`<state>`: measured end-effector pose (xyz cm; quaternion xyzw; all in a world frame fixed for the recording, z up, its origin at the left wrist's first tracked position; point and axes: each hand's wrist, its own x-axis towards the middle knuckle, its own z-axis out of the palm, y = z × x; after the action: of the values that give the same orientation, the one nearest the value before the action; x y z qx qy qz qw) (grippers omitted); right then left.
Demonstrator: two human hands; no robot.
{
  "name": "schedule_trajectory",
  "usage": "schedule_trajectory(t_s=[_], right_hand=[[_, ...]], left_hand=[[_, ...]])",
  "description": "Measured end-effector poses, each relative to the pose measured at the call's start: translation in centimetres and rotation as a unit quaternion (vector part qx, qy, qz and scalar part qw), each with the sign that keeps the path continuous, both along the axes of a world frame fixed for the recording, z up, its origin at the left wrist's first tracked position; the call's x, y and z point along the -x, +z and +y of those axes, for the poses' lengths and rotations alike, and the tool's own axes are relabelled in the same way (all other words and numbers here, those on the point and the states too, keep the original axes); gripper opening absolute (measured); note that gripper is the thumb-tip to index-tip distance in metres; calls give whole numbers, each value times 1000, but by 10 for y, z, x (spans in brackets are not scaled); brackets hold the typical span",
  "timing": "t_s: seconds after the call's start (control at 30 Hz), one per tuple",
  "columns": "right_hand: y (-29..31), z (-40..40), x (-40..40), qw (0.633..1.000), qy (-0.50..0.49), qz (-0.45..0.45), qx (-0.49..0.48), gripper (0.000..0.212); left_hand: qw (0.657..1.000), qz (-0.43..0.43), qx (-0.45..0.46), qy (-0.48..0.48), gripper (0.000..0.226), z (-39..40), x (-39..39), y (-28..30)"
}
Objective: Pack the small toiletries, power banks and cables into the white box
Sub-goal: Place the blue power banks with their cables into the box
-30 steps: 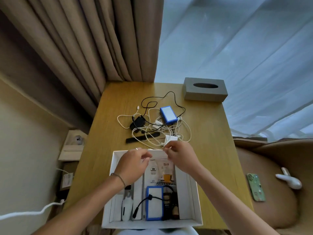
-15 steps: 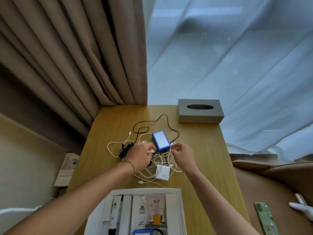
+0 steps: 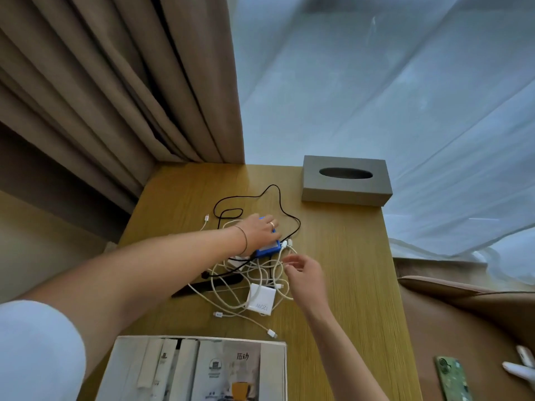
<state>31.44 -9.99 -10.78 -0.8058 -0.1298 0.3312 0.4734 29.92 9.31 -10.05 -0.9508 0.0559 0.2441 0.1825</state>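
Observation:
On the wooden table [image 3: 353, 287] lies a tangle of white cables [image 3: 228, 293] and a black cable [image 3: 278, 198]. My left hand [image 3: 260, 233] lies over the blue power bank [image 3: 269, 250] in the tangle, fingers curled round its far edge. A little nearer hovers my right hand [image 3: 304, 272], fingers loosely bent just above the white cables, holding nothing I can make out. A white charger block [image 3: 260, 299] and a flat black item [image 3: 202, 287] sit among the cables. The white box [image 3: 285, 369] with toiletry sachets stands at the near edge, partly cut off.
A grey tissue box [image 3: 346, 180] stands at the table's far right corner. Brown curtains hang at the far left, sheer white ones at the right. To the right, a green phone [image 3: 451, 377] and a white object [image 3: 521, 369] lie on a brown seat.
Both hands left the box and reached forward to the cable tangle. My left hand moved onto the blue power bank; my right hand drew back slightly. The view tilted up.

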Motion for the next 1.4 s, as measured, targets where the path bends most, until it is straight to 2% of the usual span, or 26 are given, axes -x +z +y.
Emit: schedule_trajectory(t_s=[0.1, 0.23, 0.4, 0.5, 0.67, 0.8, 0.9, 1.03, 1.1, 1.13, 1.17, 1.23, 1.27, 1.33, 1.4], right_hand=[[-1, 0, 1, 1000, -7, 9, -16, 16], [2, 0, 3, 998, -20, 23, -47, 16], [11, 3, 4, 995, -23, 41, -84, 17], [18, 11, 7, 994, -8, 49, -94, 18], [36, 26, 17, 992, 26, 75, -93, 50], [59, 34, 33, 981, 51, 109, -153, 40], [78, 38, 48, 973, 52, 106, -201, 22], [104, 37, 67, 972, 48, 68, -220, 13], [113, 35, 76, 970, 49, 65, -228, 13], [118, 34, 79, 969, 48, 71, -233, 15], [122, 33, 82, 967, 47, 79, -239, 17], [133, 30, 87, 964, 43, 95, -247, 22], [139, 29, 89, 962, 42, 100, -251, 24], [152, 26, 94, 956, 48, 113, -265, 26], [164, 21, 101, 949, 60, 128, -281, 29]], left_hand=[[998, 2, -28, -56, 75, 5, -5, -9], [997, -6, -5, -83, 68, 14, -5, -14], [995, -56, 56, -53, 56, 22, 7, 2], [992, -98, 73, -26, 58, 23, 19, 19], [983, -171, 67, 15, 70, 20, 44, 60], [969, -232, 66, 60, 74, 11, 69, 95], [956, -264, 73, 105, 73, 0, 92, 119], [928, -277, 144, 203, 70, -12, 125, 148], [896, -304, 199, 253, 74, -16, 148, 157], [869, -341, 228, 277, 73, -22, 161, 159], [830, -400, 254, 296, 66, -31, 175, 160], [723, -531, 305, 321, 35, -59, 204, 153], [675, -564, 337, 336, 22, -74, 216, 148], [625, -530, 431, 378, 11, -100, 234, 135], [592, -414, 551, 418, 20, -115, 245, 127]])
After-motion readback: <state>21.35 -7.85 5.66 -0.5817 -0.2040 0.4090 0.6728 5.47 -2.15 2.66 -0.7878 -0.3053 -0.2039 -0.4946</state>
